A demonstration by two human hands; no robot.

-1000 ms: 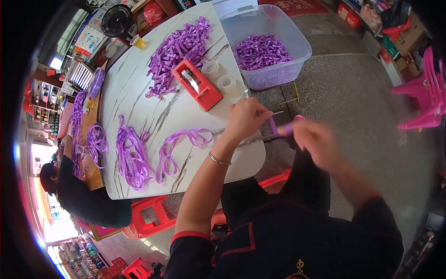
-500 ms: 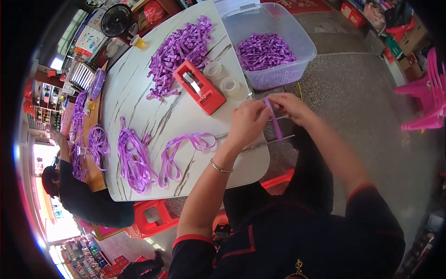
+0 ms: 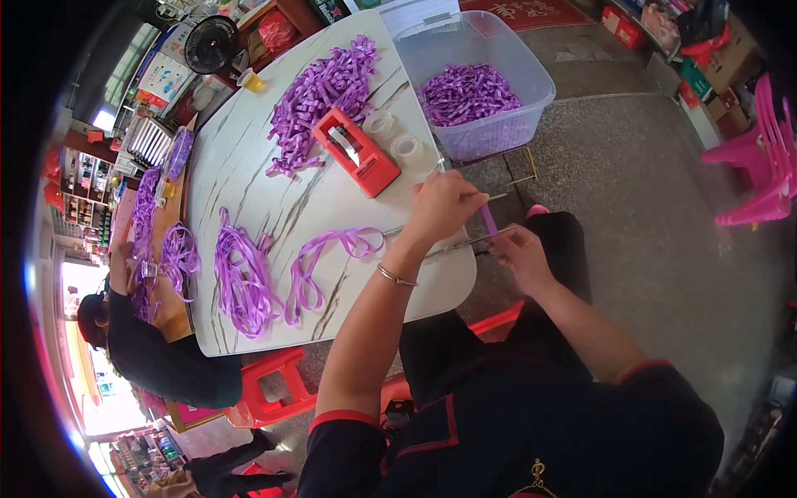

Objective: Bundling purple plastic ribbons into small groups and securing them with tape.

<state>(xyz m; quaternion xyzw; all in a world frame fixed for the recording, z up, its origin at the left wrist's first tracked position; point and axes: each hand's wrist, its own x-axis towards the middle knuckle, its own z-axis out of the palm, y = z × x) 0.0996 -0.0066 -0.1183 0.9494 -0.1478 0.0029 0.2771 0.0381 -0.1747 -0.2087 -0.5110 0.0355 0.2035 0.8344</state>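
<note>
Two thin metal rods (image 3: pixel 459 246) stick out past the right edge of the table, with a purple ribbon (image 3: pixel 489 220) running between them. My left hand (image 3: pixel 448 203) is closed at the ribbon's upper end by the far rod, its fingertips pinched together. At the near rod, my right hand (image 3: pixel 521 251) pinches the ribbon's lower end. The fingers cover how the ribbon wraps around the rods. A loose length of purple ribbon (image 3: pixel 309 270) lies on the table left of my left wrist, beside a looped bundle of ribbon (image 3: pixel 241 278).
A red tape dispenser (image 3: pixel 357 153) and clear tape rolls (image 3: pixel 406 148) stand beyond my left hand. Behind lies a purple ribbon pile (image 3: pixel 324 95). A clear plastic bin (image 3: pixel 531 104) holds more pieces. A co-worker (image 3: pixel 158 344) sits at left; pink chairs (image 3: pixel 760 166) stand right.
My right hand has come down from the far rod to the near one, along the ribbon. My left hand has stayed near the far rod. The co-worker's raised hand has lowered.
</note>
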